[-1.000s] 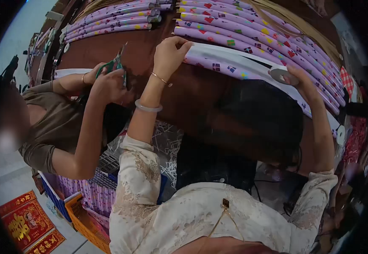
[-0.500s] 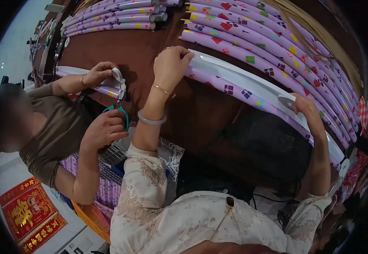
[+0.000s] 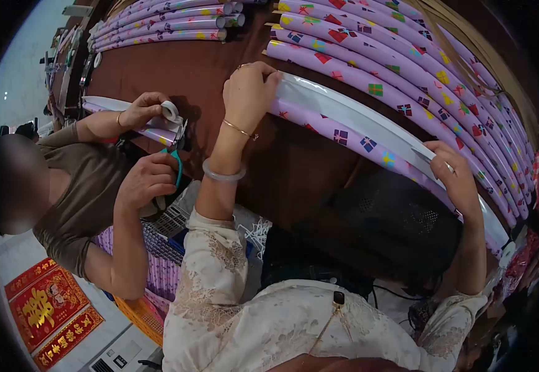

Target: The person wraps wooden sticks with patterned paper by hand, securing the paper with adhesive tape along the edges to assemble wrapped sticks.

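Note:
A gift-patterned lilac roll of wrapping paper [image 3: 350,137] lies across the table in front of me, its white inner side showing along a loose flap. My left hand [image 3: 251,90] is closed in a pinch at the roll's left end. Over the right part of the white flap, my right hand [image 3: 452,170] is closed on a thin, pale grey-white piece [image 3: 423,155], too small to name.
Many patterned rolls [image 3: 375,68] are stacked beyond my roll, with more [image 3: 164,28] at the far left. Beside me a co-worker's hands hold white tape [image 3: 170,111] and teal-handled scissors [image 3: 178,164] over another roll. A black mesh item [image 3: 393,223] sits below my roll.
The pale piece in my right hand has tilted and now looks thinner. My left hand stays at the roll's end. The co-worker's scissors hand has shifted slightly, and the view has moved a little.

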The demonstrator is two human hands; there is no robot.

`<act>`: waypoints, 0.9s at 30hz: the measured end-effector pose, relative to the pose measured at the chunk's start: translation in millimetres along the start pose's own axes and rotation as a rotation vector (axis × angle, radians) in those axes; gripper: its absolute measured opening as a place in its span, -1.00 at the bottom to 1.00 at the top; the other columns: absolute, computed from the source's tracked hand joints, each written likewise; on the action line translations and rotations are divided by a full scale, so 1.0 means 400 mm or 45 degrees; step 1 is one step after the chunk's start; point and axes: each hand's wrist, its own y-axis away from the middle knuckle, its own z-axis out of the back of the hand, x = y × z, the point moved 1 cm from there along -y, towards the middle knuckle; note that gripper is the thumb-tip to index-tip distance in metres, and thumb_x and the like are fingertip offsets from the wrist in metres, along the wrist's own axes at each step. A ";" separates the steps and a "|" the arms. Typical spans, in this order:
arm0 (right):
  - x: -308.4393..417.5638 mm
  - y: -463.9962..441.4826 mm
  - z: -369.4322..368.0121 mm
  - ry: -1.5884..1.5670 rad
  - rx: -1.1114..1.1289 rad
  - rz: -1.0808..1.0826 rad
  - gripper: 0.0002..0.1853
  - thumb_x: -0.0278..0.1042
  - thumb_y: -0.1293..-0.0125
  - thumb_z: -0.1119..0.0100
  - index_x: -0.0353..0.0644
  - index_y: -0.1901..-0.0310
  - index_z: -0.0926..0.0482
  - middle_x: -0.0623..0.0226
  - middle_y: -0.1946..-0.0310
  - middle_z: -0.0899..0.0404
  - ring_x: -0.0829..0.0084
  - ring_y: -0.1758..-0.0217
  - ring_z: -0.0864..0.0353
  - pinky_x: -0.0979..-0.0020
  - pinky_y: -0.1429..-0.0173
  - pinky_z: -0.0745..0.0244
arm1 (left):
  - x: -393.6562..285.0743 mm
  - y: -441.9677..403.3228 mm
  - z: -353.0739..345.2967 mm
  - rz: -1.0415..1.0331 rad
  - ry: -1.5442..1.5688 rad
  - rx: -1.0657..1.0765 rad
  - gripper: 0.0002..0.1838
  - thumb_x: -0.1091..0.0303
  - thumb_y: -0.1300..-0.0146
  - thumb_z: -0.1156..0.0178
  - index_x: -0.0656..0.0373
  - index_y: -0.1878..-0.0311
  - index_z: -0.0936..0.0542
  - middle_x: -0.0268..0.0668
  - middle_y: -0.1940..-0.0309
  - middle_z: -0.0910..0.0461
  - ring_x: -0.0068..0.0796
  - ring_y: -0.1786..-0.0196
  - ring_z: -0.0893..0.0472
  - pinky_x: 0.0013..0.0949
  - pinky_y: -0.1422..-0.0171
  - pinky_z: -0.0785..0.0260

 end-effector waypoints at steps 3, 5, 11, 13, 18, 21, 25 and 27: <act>-0.003 -0.006 0.000 -0.004 -0.004 0.003 -0.50 -0.01 -0.29 0.05 -0.46 0.33 -0.48 0.25 0.17 -0.47 0.44 0.16 -0.40 0.46 0.04 -0.25 | -0.002 -0.003 0.000 0.003 -0.013 -0.005 -0.79 0.20 -0.03 -0.22 0.16 0.42 -0.63 -0.16 0.42 -0.60 -0.13 0.30 -0.58 -0.17 0.19 -0.41; 0.001 -0.008 0.000 0.000 -0.002 0.012 -0.50 -0.02 -0.29 0.05 -0.46 0.33 -0.48 0.25 0.17 -0.47 0.45 0.16 -0.40 0.46 0.04 -0.25 | -0.004 -0.005 0.002 0.001 -0.025 -0.007 -0.79 0.21 -0.03 -0.22 0.16 0.42 -0.63 -0.15 0.42 -0.60 -0.13 0.30 -0.58 -0.16 0.20 -0.41; 0.000 -0.004 -0.002 -0.013 -0.010 0.009 -0.51 -0.03 -0.31 0.06 -0.46 0.33 -0.48 0.26 0.17 -0.46 0.44 0.16 -0.40 0.47 0.03 -0.25 | -0.002 -0.006 -0.002 0.001 -0.011 -0.010 -0.80 0.23 -0.02 -0.22 0.18 0.43 -0.63 -0.14 0.43 -0.60 -0.11 0.32 -0.58 -0.16 0.22 -0.41; -0.004 -0.007 0.000 -0.007 -0.004 0.007 -0.50 -0.01 -0.30 0.05 -0.45 0.33 -0.49 0.27 0.18 -0.46 0.44 0.15 -0.40 0.47 0.03 -0.25 | -0.002 -0.007 -0.005 0.004 -0.010 -0.006 -0.80 0.23 -0.02 -0.22 0.18 0.42 -0.63 -0.14 0.43 -0.60 -0.11 0.32 -0.58 -0.16 0.22 -0.41; 0.008 -0.005 -0.001 -0.010 0.005 0.013 -0.52 -0.03 -0.29 0.04 -0.44 0.33 -0.49 0.27 0.18 -0.45 0.43 0.15 -0.40 0.47 0.02 -0.25 | -0.001 -0.007 -0.006 0.008 0.006 -0.005 -0.79 0.23 0.00 -0.23 0.19 0.42 -0.63 -0.13 0.44 -0.60 -0.11 0.31 -0.59 -0.17 0.21 -0.42; 0.004 -0.005 0.001 0.011 -0.002 0.008 -0.55 -0.07 -0.28 0.03 -0.43 0.33 -0.49 0.27 0.19 -0.45 0.43 0.14 -0.40 0.46 0.02 -0.25 | -0.003 -0.013 -0.005 0.042 -0.037 0.032 -0.79 0.23 0.00 -0.22 0.18 0.42 -0.63 -0.13 0.44 -0.60 -0.11 0.31 -0.59 -0.17 0.22 -0.42; 0.001 -0.006 -0.002 0.015 -0.023 -0.010 -0.58 -0.09 -0.28 0.03 -0.43 0.33 -0.48 0.26 0.20 -0.46 0.42 0.15 -0.41 0.46 0.02 -0.26 | -0.006 -0.016 -0.002 0.049 -0.025 0.057 -0.80 0.22 0.00 -0.22 0.16 0.43 -0.64 -0.14 0.45 -0.60 -0.11 0.32 -0.59 -0.17 0.22 -0.43; -0.002 -0.008 -0.003 0.019 -0.035 0.007 -0.58 -0.09 -0.28 0.03 -0.43 0.32 -0.48 0.26 0.20 -0.46 0.43 0.16 -0.41 0.47 0.03 -0.26 | -0.002 -0.020 -0.005 0.038 -0.029 0.053 -0.79 0.20 0.00 -0.22 0.15 0.43 -0.64 -0.14 0.45 -0.61 -0.11 0.33 -0.59 -0.17 0.22 -0.43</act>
